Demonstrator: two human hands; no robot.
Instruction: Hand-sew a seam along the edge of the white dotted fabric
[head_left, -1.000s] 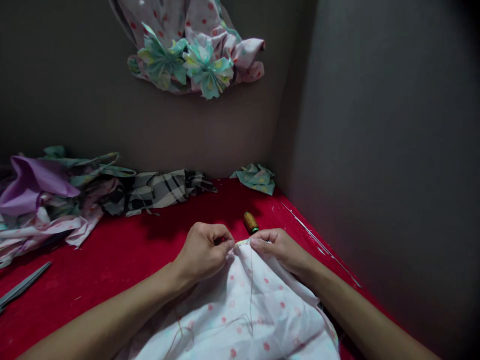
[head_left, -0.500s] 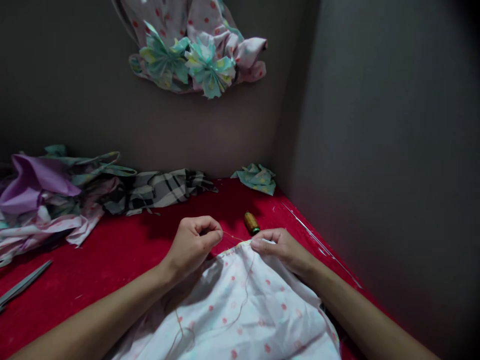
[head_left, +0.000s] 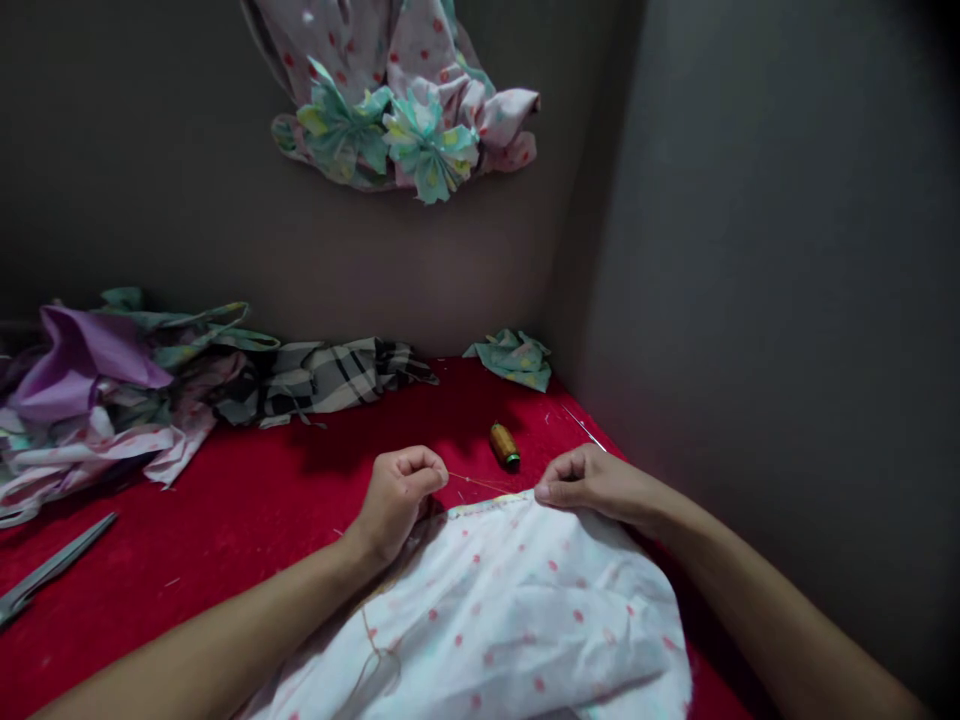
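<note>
A white cloth with pink dots (head_left: 510,610) lies bunched on the red table top (head_left: 225,510), and its gathered hem runs along the upper edge. My left hand (head_left: 396,497) is closed in a pinch just left of the hem, with a fine tan thread (head_left: 474,481) running from the fingertips to the cloth. Any needle in those fingers is hidden. My right hand (head_left: 592,480) pinches the cloth's hem at its right end. A small thread spool (head_left: 504,445) stands just beyond the gap between my hands.
Crumpled purple, plaid and floral fabrics (head_left: 112,400) are heaped at the far left, near grey-handled scissors (head_left: 52,570). A teal scrap (head_left: 514,360) sits in the corner. A floral pink garment (head_left: 405,110) hangs on the wall. A thin metal rod (head_left: 583,427) lies along the table's right edge.
My left hand has drawn away from the hem to the left, pulling the thread out straight. My right hand has shifted right along the hem, and the cloth has flattened.
</note>
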